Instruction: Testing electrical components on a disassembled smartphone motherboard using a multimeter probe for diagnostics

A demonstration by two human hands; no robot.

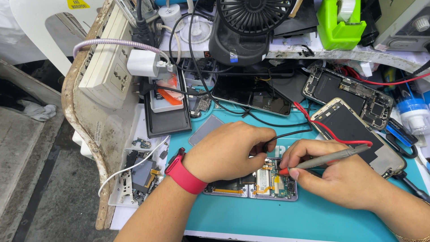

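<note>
Cluttered with cables, phone parts and tools, the table (313, 219) carries a teal work mat where I have both hands down over an opened silver phone with its circuit boards and flex cables bare (268, 183). It lies flat near the front edge of the mat, partly hidden under my fingers. My left hand (226, 150), with a red wristband (183, 172) on the wrist, is curled shut, its fingertips pinched on a thin black probe lead (286, 133) just above the phone. My right hand (345, 177) is closed round a grey pen-shaped probe with a red tip (329, 157), held like a pen, with the tip touching the phone's board. A second opened phone with a black battery (347, 127) lies just behind my right hand.
</note>
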